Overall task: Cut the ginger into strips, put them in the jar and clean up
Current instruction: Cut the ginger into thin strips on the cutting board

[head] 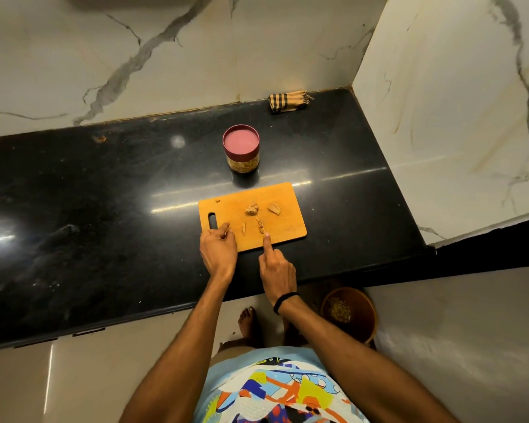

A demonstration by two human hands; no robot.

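An orange wooden cutting board [283,224] lies on the black counter. Several ginger pieces lie on it: a chunk [251,209], another piece [275,208] and thin strips [259,224] near the front. Behind the board stands a jar [242,149] with a dark red lid on it. My left hand [218,250] rests at the board's front left corner, its fingers curled and pinching a thin ginger strip [226,231]. My right hand [275,268] points its index finger onto the board's front edge, just below the strips; its other fingers are curled. No knife is in view.
A folded checked cloth [289,101] lies at the back of the black counter [104,209] by the marble wall. A side wall closes the right. On the floor at the right stands a brown bucket [348,312] with scraps. My bare feet show below the counter edge.
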